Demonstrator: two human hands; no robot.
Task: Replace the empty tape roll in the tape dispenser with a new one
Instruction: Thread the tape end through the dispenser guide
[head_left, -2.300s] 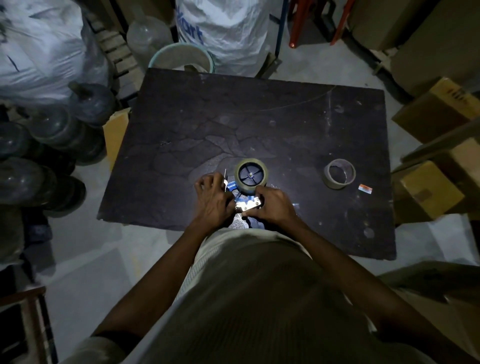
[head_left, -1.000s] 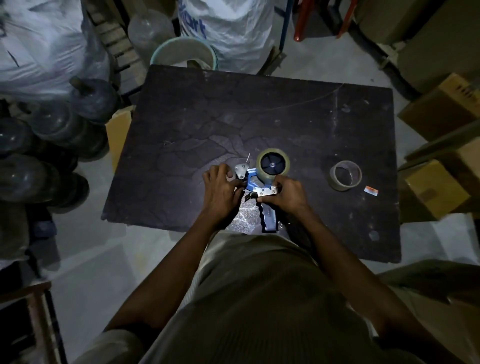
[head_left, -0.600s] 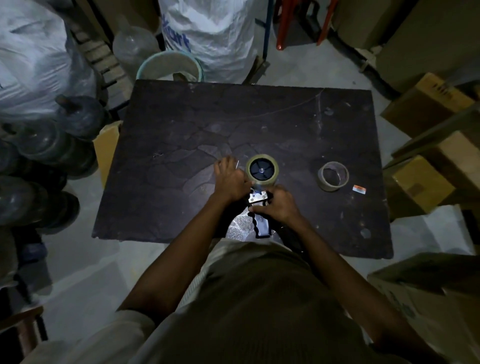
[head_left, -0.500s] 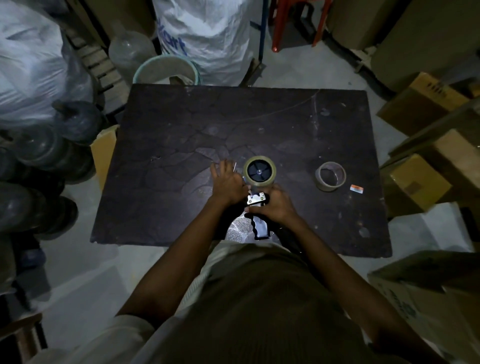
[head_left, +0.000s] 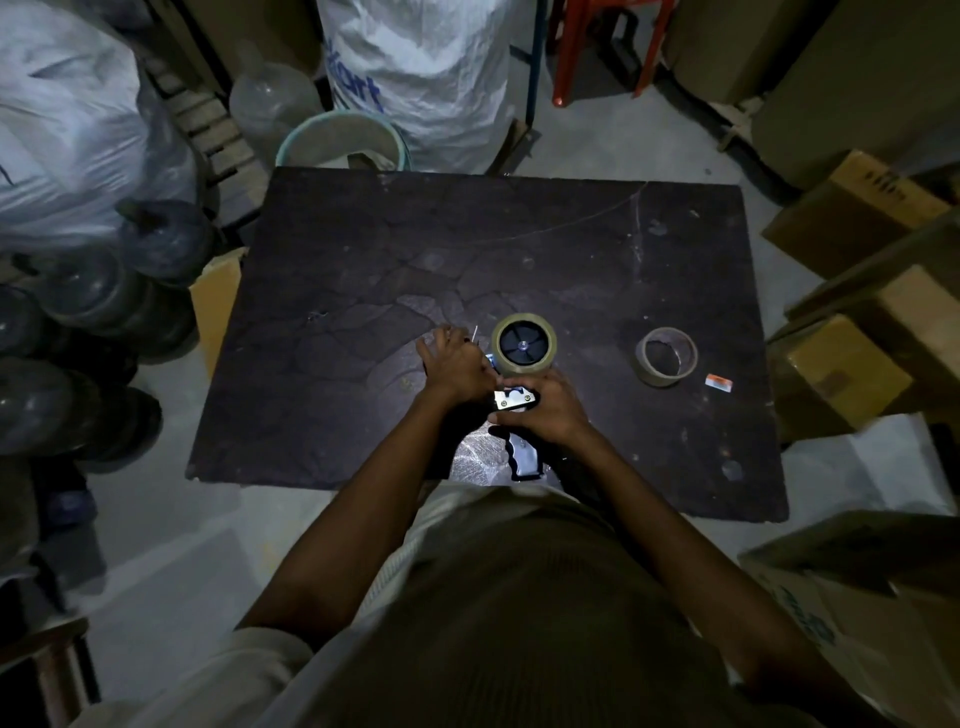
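— What's on the table (head_left: 363, 249) from where you stand?

— A tape dispenser (head_left: 519, 400) lies near the front edge, handle toward the person; a full tape roll (head_left: 523, 345) already sits on its black hub at the far end; the light is poor, so the finer parts are hard to make out.

— And the hands?

— Both are on it; the left hand (head_left: 456, 365) is curled over the dispenser's left side, just beside the roll, fingers bent down around something I cannot make out; a thin metal piece pokes up past its fingertips. The right hand (head_left: 550, 408) is clenched around the body of the dispenser just above the handle, beside a bright metal plate (head_left: 514, 399); the dark handle sticks out below it toward the table edge.

— Where's the old one?

— The empty tape roll (head_left: 667, 356) rests on the table well to the right of the dispenser, apart from both hands; a small orange and white tag (head_left: 719, 383) lies just beside it, further right.

— Anything else around?

— Cardboard boxes (head_left: 852, 374) crowd the right side of the table; dark water jugs (head_left: 93, 291) are piled on the left; a round bin (head_left: 340, 145) and a white sack (head_left: 415, 62) stand behind the far edge.
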